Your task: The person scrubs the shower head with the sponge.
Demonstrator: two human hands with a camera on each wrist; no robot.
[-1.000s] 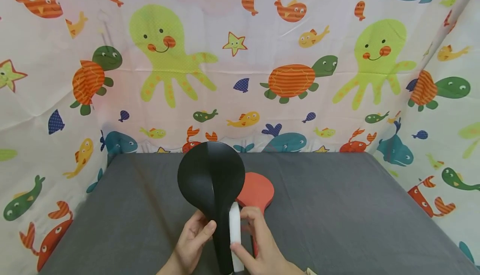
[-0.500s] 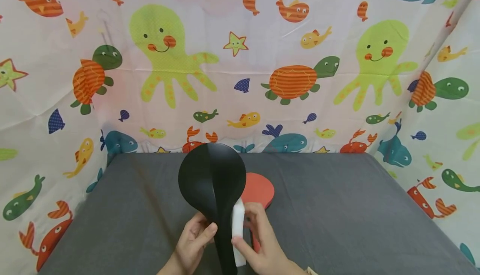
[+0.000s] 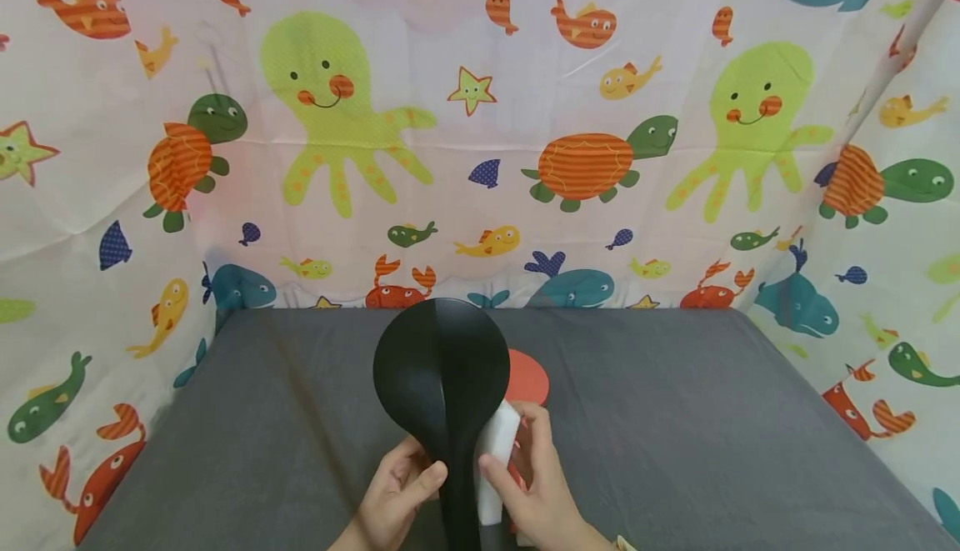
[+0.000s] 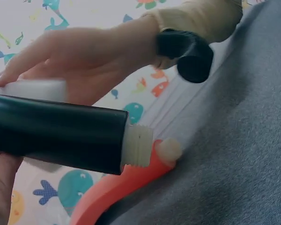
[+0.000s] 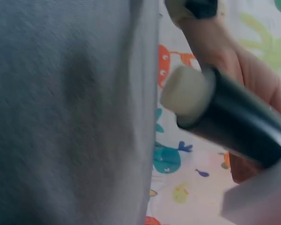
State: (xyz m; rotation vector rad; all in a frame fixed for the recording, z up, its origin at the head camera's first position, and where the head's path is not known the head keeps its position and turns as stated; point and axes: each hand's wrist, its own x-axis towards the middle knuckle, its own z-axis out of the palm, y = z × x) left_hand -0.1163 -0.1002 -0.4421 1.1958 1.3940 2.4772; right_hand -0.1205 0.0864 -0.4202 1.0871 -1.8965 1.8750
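Wiping in hand: black paddle [image 3: 441, 368] held upright above the grey table [image 3: 675, 418], red paddle [image 3: 527, 376] just behind it. Left hand [image 3: 397, 497] curls round its handle; keep that grip firm. Right hand [image 3: 536, 493] pinches a white sponge [image 3: 497, 459] against the paddle's right edge, probably touching; press flat with even strokes.

A black paddle [image 3: 441, 363] is standing upright, its handle gripped in the left hand [image 3: 395, 497]. A white sponge block [image 3: 495, 459] is pressing against its right edge, pinched by the right hand [image 3: 536, 493].
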